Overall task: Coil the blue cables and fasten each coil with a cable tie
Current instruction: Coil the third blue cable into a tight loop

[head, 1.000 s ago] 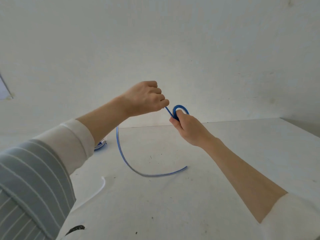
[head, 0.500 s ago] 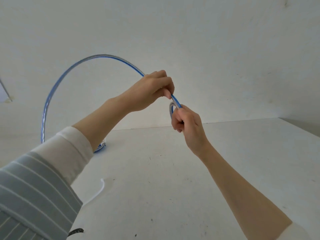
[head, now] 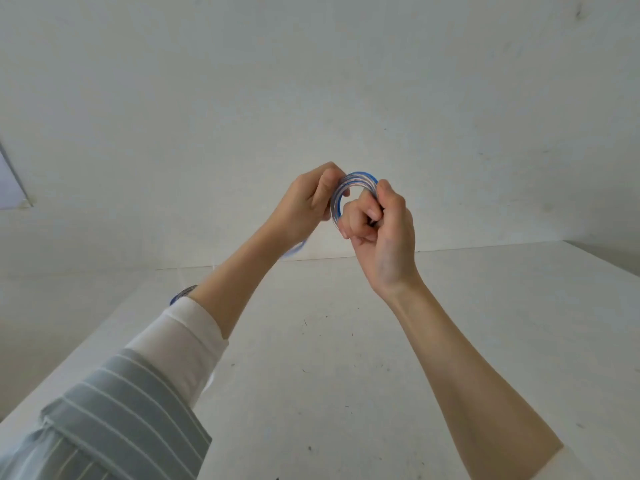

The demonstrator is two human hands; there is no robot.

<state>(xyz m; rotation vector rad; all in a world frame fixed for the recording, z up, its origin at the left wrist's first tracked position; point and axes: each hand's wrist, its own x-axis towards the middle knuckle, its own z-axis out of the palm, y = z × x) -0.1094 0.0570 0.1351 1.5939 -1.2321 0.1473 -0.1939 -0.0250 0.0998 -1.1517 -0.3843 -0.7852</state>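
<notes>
A blue cable is wound into a small coil of several loops, held up in the air above the white table. My right hand is closed around the coil's right side, fingers curled through it. My left hand pinches the coil's left side. A blurred blue tail trails down behind my left wrist. A second blue coil lies on the table, mostly hidden behind my left forearm. A thin white cable tie peeks out beside my left sleeve.
A white wall stands close behind the table. The table's left edge runs diagonally under my left sleeve, and its right edge shows at the far right. Small dark specks dot the tabletop.
The long arc of cable that swung up on the left has been wound in. The coil has grown from one loop to several. Both hands have risen and come together.
</notes>
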